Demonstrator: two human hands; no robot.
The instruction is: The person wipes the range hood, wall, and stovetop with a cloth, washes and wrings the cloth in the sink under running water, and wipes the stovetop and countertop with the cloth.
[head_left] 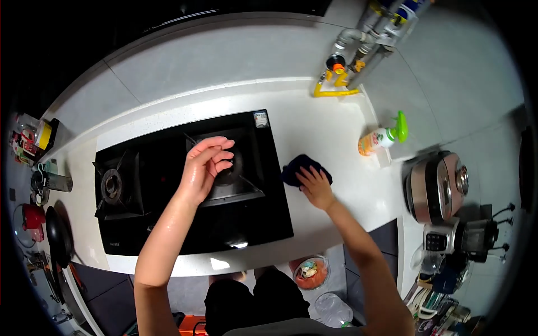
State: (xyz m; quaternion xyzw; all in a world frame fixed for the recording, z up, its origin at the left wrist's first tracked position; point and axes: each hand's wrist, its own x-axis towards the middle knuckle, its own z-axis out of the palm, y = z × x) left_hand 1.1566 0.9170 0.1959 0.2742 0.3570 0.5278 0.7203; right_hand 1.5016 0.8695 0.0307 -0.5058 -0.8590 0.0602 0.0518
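My left hand (pixel 208 162) is raised over the black gas stove (pixel 162 224), in front of the right burner (pixel 227 173). Its fingers are loosely curled and apart, with nothing in them, and the forearm looks wet. On the white counter just right of the stove, my right hand (pixel 317 187) presses on a bunched dark blue cloth (pixel 302 163), fingers spread over its top. The cloth's underside is hidden. The left burner (pixel 112 186) carries a black pan support.
A spray bottle with a green head (pixel 381 140) stands behind my right hand. Yellow gas piping (pixel 336 92) rises at the back corner. To the right are a rice cooker (pixel 437 186) and a blender (pixel 476 238). A black wok (pixel 59 236) is at left; a bin (pixel 311 284) is below.
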